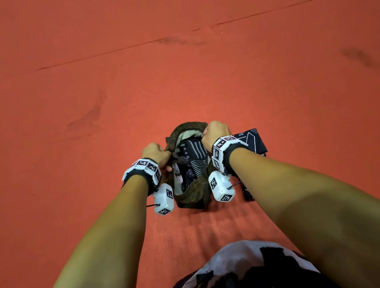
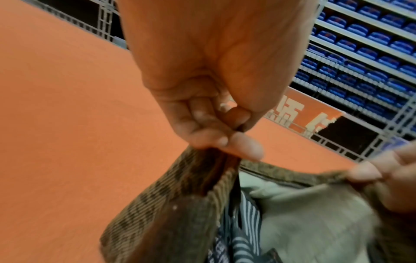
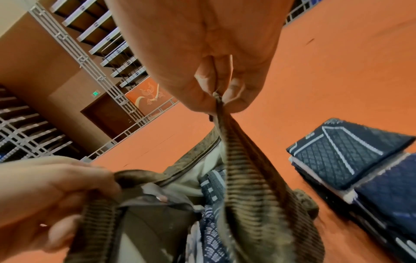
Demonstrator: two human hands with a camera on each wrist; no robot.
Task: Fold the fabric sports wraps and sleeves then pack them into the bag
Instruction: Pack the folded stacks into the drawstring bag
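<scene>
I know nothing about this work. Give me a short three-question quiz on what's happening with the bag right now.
1. True or false: both hands grip the brown bag.
2. Where do the folded dark wraps still outside lie? A) on the right-hand side B) on the left-hand side
3. What is already inside the bag?

Key:
1. True: left hand and right hand pinch its rim, holding it open.
2. A
3. Striped dark fabric.
</scene>
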